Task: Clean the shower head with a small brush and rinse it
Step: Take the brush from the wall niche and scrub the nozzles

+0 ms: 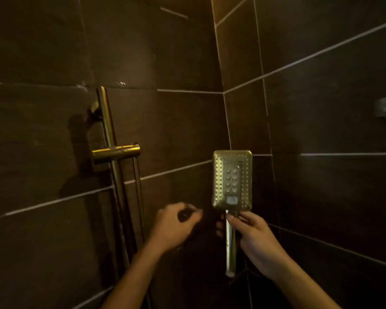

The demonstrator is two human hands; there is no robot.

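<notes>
Right hand [254, 239] grips the handle of a gold, flat metal shower head [232, 179]. Left hand [176, 224] curls nearby; I cannot tell if it holds anything.

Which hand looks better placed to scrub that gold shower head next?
Left, probably. The right hand grips the shower head by its handle, nozzles facing the camera. The left hand is beside it, curled round a small dark object, perhaps the brush.

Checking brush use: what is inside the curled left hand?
A small dark object sits pinched in the left hand. The fingers cover most of it and it is blurred, so whether it is a brush cannot be told.
</notes>
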